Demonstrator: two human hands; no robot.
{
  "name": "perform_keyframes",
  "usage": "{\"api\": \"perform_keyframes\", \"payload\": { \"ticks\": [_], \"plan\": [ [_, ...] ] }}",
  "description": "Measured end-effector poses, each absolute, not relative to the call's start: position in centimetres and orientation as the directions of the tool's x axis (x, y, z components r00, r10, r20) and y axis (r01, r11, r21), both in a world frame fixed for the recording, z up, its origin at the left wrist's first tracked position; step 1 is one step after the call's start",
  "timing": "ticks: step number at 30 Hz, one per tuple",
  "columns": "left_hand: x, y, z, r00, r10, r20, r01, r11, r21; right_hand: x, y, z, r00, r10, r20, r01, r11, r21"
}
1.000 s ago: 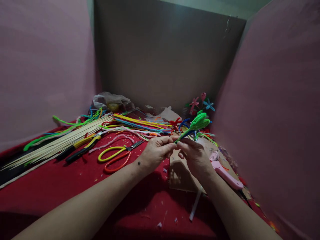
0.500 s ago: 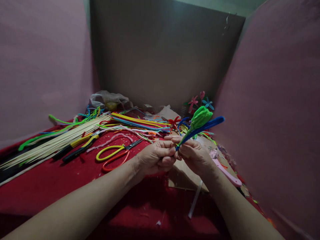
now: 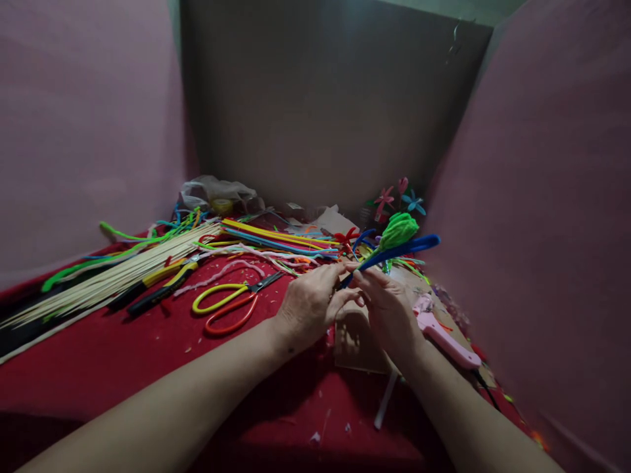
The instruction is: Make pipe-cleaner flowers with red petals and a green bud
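Between my hands is a pipe cleaner flower with a bright green bud [image 3: 400, 230] and a long blue pipe cleaner loop [image 3: 411, 246] beside it, both pointing up and right. My left hand [image 3: 315, 302] is closed around the lower blue end, its fingers curled and partly hiding it. My right hand [image 3: 389, 305] pinches the stem just below the bud, fingers bent towards the left hand. The two hands touch or nearly touch at the fingertips. Beneath them lies a piece of brown cardboard [image 3: 357, 351].
Scissors [image 3: 229, 309] and pliers [image 3: 162, 286] lie left on the red cloth [image 3: 148, 381], near a bundle of pale sticks [image 3: 123, 269]. Coloured pipe cleaners [image 3: 280, 238] lie behind. A pink glue gun [image 3: 448, 338] is at right, a clear glue stick [image 3: 385, 401] in front. Finished flowers [image 3: 394, 197] stand behind.
My left hand has turned over, its back now facing up, and its fingers have moved along the lower end. The green bud and blue loop have tipped slightly lower.
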State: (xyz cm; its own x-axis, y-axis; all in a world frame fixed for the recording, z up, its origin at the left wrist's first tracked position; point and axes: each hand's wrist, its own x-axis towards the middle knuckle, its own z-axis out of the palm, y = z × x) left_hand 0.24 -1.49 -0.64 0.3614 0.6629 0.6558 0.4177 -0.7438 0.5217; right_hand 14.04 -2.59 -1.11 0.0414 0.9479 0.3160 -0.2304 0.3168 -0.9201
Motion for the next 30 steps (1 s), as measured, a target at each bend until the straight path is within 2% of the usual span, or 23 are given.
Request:
{"api": "perform_keyframes", "payload": {
  "ticks": [3,6,8,11,14,16,19,25,28,30],
  "plan": [
    [0.3,-1.3,-1.5,0.422,0.622,0.659,0.602,-0.736,0.309,13.7,-2.6,-1.6,0.063,0.963,0.262,-0.246,0.27,-0.931],
    [0.2,-1.0,-1.9,0.439,0.632,0.638,0.646,-0.716,0.264,13.4,-2.5,-2.0,0.108,0.972,0.207,-0.242,0.227,-0.943],
    [0.1,-0.9,-1.9,0.414,0.653,0.635,0.626,-0.71,0.322,13.3,-2.4,-2.2,0.119,0.973,0.198,-0.235,0.221,-0.946],
    [0.3,-0.8,-1.6,0.331,0.738,0.588,0.502,-0.665,0.552,13.3,-2.5,-1.9,0.091,0.976,0.199,-0.214,0.214,-0.953],
    [0.5,-0.8,-1.1,0.317,0.835,0.45,0.211,-0.524,0.825,13.6,-2.5,-1.5,0.005,0.985,0.173,-0.233,0.17,-0.958],
    [0.6,-0.7,-0.7,0.365,0.868,0.336,0.009,-0.364,0.931,13.9,-2.3,-1.4,-0.087,0.985,0.152,-0.268,0.124,-0.955],
    [0.5,-0.5,-0.5,0.455,0.855,0.248,-0.163,-0.193,0.967,14.5,-1.8,-1.5,-0.176,0.974,0.142,-0.308,0.083,-0.948],
    [0.5,-0.2,-1.4,0.571,0.809,0.137,-0.331,0.075,0.941,14.7,-1.6,-1.3,-0.213,0.951,0.223,-0.376,0.131,-0.917],
    [0.7,-0.3,-1.4,0.581,0.796,0.167,-0.359,0.066,0.931,14.6,-1.7,-1.5,-0.169,0.95,0.261,-0.332,0.194,-0.923],
    [0.5,-0.3,-0.9,0.578,0.792,0.196,-0.265,-0.044,0.963,14.6,-1.7,-1.8,-0.08,0.947,0.31,-0.285,0.276,-0.918]
  ]
}}
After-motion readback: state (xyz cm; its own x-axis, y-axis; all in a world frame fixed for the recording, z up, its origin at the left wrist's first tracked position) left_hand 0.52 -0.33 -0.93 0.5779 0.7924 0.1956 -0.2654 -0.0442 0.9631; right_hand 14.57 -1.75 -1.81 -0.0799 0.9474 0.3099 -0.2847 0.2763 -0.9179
